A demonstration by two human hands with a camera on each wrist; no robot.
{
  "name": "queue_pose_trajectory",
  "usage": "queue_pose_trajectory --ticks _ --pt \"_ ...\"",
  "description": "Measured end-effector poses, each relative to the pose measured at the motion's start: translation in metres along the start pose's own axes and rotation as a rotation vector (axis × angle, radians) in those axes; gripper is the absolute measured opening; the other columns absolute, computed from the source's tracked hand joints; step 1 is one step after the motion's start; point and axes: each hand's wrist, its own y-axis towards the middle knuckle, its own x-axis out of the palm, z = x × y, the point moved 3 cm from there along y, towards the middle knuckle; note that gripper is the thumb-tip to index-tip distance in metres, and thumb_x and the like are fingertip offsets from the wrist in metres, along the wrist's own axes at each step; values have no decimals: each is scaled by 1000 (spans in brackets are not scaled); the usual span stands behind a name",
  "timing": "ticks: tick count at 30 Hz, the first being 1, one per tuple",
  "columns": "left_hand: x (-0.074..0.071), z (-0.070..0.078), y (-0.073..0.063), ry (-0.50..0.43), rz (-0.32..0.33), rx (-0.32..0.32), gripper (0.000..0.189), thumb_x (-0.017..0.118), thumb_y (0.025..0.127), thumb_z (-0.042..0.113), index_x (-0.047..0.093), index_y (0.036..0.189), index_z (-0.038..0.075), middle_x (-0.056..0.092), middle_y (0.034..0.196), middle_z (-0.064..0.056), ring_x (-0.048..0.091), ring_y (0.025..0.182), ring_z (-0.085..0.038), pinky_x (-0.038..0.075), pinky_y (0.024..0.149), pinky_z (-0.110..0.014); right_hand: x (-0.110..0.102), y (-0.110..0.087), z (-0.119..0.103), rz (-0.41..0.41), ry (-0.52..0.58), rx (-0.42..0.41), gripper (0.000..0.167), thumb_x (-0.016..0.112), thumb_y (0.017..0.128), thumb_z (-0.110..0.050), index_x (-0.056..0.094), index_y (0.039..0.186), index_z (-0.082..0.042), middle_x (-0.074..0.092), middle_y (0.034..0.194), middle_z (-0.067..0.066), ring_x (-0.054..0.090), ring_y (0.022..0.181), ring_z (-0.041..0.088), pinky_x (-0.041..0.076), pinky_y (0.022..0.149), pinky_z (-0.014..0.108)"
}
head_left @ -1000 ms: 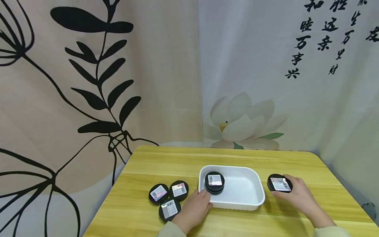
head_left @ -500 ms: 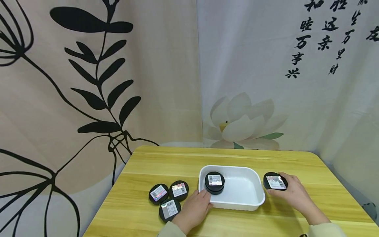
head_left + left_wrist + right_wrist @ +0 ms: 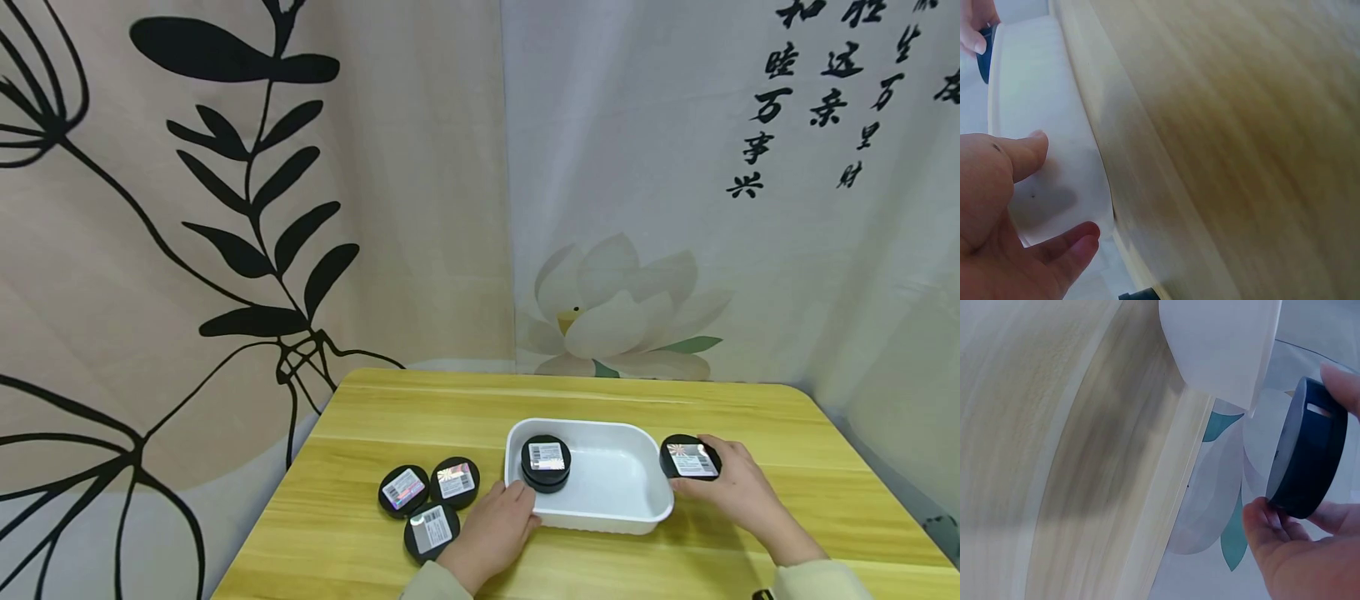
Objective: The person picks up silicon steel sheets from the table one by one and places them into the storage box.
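Probably light, rigid, best rim-held — black disc (image 3: 690, 459), pinched in right grip (image 3: 729, 479) toward table's right edge (image 3: 866, 492); left grip (image 3: 498, 523) holds tray (image 3: 600, 523).

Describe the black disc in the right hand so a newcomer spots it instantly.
On the yellow table, find the white tray. At its right end, the right hand holds a black disc with a white label. It alone is held; the other black discs lie in or left of the tray.
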Motion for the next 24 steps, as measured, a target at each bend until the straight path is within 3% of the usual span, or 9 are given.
queue_pose_trajectory --ticks 24 --pt "-2 1 -1 -10 -2 -6 21 63 98 36 57 94 17 56 91 5 51 80 -15 45 71 -26 9 10 -13 -25 8 -18 107 84 75 -53 35 148 8 37 141 39 49 120 51 46 93 61"
